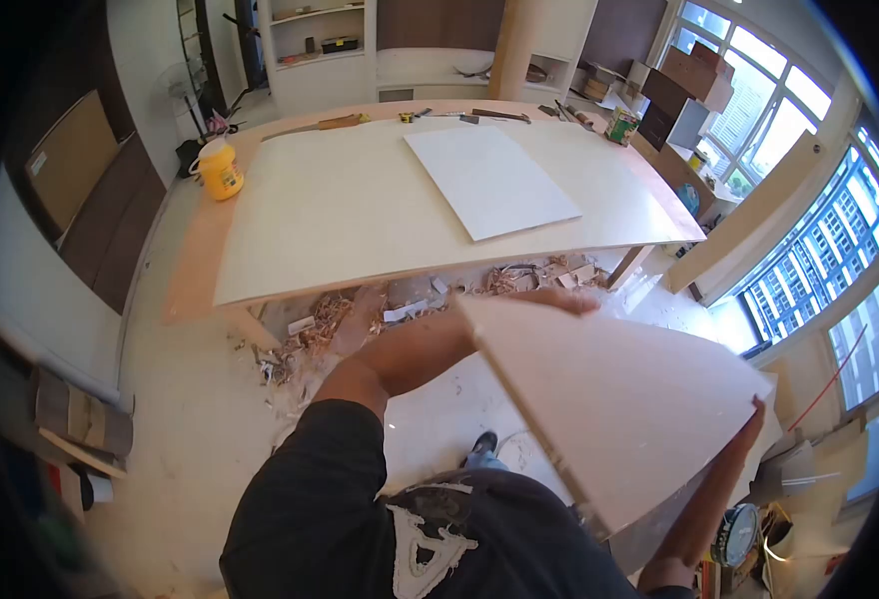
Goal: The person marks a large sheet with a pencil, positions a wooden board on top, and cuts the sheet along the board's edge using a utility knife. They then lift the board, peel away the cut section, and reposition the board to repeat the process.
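Note:
A pale wooden board (609,399) is held tilted in front of my body. My left hand (564,299) grips its far edge, with the forearm passing behind the board's left corner and the fingers partly hidden. At the right edge, my right hand (751,419) is closed on the same board; most of its fingers are out of sight. Beyond the board stands a large work table (330,220) with a pale top. A white panel (494,185) lies flat on that table, apart from both hands.
A yellow tub (219,170) stands at the table's left end. A handsaw (340,122), other tools and a green can (621,127) line the far edge. Wood shavings (330,324) cover floor under the table. A paint bucket (736,534) sits at lower right.

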{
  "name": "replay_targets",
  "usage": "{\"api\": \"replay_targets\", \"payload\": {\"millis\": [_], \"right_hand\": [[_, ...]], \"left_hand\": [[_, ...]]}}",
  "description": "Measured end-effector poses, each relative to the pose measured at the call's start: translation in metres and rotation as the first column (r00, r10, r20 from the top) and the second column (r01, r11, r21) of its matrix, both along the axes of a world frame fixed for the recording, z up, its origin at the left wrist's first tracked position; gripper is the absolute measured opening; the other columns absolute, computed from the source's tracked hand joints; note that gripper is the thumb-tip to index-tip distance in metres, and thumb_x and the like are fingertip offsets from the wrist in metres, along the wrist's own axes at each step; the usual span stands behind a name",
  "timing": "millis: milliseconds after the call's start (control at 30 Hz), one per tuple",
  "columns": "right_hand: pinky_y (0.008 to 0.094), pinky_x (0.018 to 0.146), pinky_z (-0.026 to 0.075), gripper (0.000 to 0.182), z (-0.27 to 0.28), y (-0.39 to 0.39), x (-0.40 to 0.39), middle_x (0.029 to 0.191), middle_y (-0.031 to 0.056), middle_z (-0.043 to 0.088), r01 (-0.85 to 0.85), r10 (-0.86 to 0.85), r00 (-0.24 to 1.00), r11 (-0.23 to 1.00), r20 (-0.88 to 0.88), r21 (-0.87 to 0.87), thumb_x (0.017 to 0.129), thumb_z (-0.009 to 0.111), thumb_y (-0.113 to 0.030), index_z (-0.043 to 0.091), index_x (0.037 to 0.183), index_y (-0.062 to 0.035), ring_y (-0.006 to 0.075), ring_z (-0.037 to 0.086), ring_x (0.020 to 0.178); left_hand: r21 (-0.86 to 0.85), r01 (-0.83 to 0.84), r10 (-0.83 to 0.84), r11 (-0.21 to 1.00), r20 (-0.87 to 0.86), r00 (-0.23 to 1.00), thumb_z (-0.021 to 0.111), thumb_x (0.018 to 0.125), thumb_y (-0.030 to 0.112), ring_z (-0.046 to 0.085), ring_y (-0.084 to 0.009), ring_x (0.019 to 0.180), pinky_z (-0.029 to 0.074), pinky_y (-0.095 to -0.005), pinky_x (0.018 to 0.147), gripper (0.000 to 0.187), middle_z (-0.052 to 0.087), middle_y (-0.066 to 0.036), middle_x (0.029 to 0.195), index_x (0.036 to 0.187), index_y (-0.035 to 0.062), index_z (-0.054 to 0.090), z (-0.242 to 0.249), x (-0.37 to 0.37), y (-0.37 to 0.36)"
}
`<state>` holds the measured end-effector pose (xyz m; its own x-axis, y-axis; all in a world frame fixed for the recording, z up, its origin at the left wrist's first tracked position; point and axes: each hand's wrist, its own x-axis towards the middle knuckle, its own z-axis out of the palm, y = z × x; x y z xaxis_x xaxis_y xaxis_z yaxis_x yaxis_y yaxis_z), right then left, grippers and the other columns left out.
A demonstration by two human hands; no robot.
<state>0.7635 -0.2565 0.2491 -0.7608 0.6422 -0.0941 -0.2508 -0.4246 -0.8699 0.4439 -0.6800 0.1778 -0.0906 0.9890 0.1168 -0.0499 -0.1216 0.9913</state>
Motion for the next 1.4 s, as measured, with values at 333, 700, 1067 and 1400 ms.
{"api": "replay_targets", "payload": {"millis": [333, 700, 1067, 1400], "right_hand": [[0.0389, 0.088, 0.054, 0.049, 0.118, 0.114, -0.263, 0.109, 0.0133, 0.065, -0.150, 0.138, 0.988, 0.949, 0.063, 0.279, 0.092, 0.053, -0.035, 0.056, 0.125, 0.0017, 0.0271, 0.065, 0.098], [0.0398, 0.094, 0.056, 0.040, 0.100, 0.202, -0.650, 0.128, 0.0183, 0.064, -0.421, 0.375, 0.879, 0.900, 0.296, 0.111, 0.105, 0.050, -0.027, 0.060, 0.125, 0.0055, 0.0287, 0.066, 0.110], [0.0389, 0.055, 0.042, 0.060, -0.083, 0.138, -0.829, 0.058, 0.0047, 0.053, -0.323, -0.291, 0.798, 0.535, 0.529, 0.781, 0.090, 0.070, -0.050, 0.063, 0.069, 0.0056, 0.0168, 0.046, 0.055], [0.0445, 0.060, 0.042, 0.066, -0.185, 0.239, -0.942, 0.058, 0.0165, 0.051, -0.604, -0.197, 0.698, 0.352, 0.688, 0.715, 0.089, 0.066, -0.053, 0.058, 0.064, 0.0072, 0.0252, 0.044, 0.058]], "left_hand": [[-0.218, -0.289, 0.338, 0.932, 0.236, 0.911, 0.072, 0.095, 0.028, 0.068, -0.0101, 0.082, 0.056, -0.0286, 0.074, 0.036, 0.073, -0.007, 0.101, 0.112, -0.0036, 0.069, 0.043, -0.089, 0.076], [0.045, -0.897, 0.894, 0.440, -0.121, 0.432, 0.076, 0.088, 0.028, 0.069, -0.0188, 0.079, 0.056, -0.0323, 0.070, 0.041, 0.071, -0.012, 0.090, 0.110, -0.0040, 0.062, -0.009, -0.256, 0.143], [-0.452, -0.534, 0.686, 0.715, 0.600, 0.411, 0.044, 0.104, 0.053, 0.065, -0.0228, 0.057, 0.050, -0.0362, 0.045, 0.060, 0.068, -0.012, 0.074, 0.096, -0.0015, 0.067, -0.083, -0.370, 0.233], [-0.633, -0.315, 0.692, 0.707, 0.527, 0.493, 0.045, 0.103, 0.052, 0.075, -0.0263, 0.075, 0.049, -0.0346, 0.045, 0.058, 0.074, -0.017, 0.098, 0.111, -0.0021, 0.066, -0.142, -0.450, 0.339]]}}
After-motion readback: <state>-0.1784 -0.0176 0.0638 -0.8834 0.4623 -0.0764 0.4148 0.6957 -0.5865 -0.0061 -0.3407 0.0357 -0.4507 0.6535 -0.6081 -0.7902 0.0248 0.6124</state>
